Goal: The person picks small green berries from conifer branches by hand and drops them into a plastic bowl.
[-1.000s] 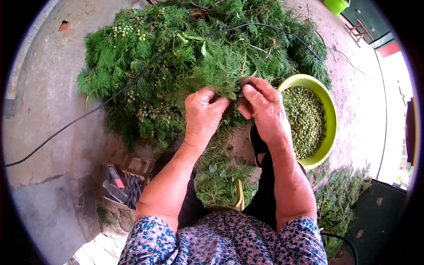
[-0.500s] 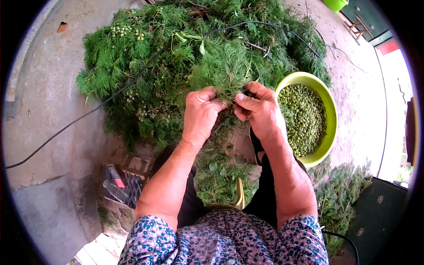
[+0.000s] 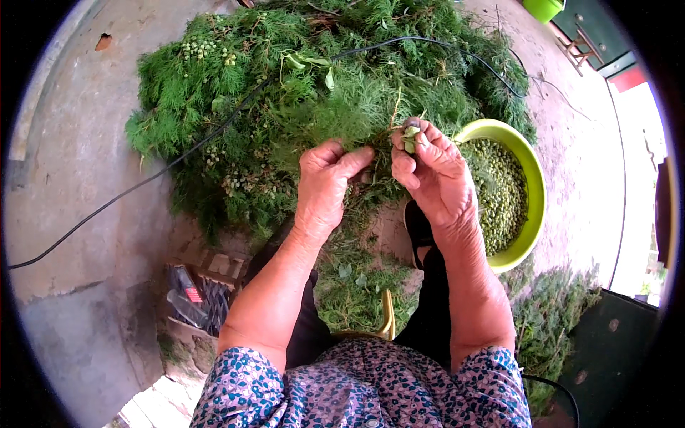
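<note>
My left hand (image 3: 325, 182) is closed, pinching a feathery green conifer sprig (image 3: 342, 107) over the front of the branch pile. Just to its right, my right hand (image 3: 439, 167) is closed with its fingertips turned up, holding a few small green cones (image 3: 410, 138). The heap of cut conifer branches (image 3: 171, 100) spreads behind both hands, with clusters of pale green cones among the foliage. Close beside my right wrist stands a lime-green basin (image 3: 536, 185), holding a mass of loose green cones (image 3: 503, 196).
A black cable (image 3: 135, 191) runs across the pile and floor. Left of my legs sits a cardboard box (image 3: 217, 265) with dark items and a clear bottle. Loose sprigs (image 3: 553, 314) lie at the right, beside a dark green panel (image 3: 614, 349). A small wooden stool (image 3: 579, 48) stands far right.
My right hand has drawn apart from my left, moving right and slightly up, and turned so the green cones in its fingers show. My left hand has stayed nearly in place.
</note>
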A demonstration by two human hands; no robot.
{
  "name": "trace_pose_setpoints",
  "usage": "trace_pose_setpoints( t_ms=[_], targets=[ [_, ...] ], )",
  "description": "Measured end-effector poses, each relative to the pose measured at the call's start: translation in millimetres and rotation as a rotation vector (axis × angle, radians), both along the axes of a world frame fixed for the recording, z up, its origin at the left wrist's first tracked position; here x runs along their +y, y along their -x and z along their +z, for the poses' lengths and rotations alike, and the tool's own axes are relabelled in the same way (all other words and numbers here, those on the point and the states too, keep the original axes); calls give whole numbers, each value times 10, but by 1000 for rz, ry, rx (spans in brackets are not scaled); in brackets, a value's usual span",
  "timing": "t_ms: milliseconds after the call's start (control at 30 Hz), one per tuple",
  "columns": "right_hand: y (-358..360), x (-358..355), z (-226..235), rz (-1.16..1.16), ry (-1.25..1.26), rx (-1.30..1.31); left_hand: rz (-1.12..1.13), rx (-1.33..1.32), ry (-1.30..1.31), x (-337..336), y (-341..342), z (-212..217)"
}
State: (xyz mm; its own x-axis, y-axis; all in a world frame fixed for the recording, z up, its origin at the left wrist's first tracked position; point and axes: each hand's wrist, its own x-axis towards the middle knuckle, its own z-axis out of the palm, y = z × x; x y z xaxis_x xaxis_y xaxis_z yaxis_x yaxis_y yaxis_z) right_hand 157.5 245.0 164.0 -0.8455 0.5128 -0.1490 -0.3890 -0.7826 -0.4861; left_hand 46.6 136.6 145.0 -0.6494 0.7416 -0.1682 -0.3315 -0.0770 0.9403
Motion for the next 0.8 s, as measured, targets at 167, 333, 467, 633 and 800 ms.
trace_pose_setpoints(
  t_ms=[167,333,467,633,800],
  targets=[
    [-28,25,65,-48,17,-31,77,-57,-7,27,-10,2],
    [-53,79,30,-105,32,-87,58,-45,103,11,-4,27],
    [-58,75,41,-160,-56,-214,40,-20,149,29,-33,26],
    [-36,29,34,-115,-327,-454,102,15,98,41,-51,10],
    [-34,-7,0,-125,-479,-537,57,-25,141,58,-87,89]
  ],
)
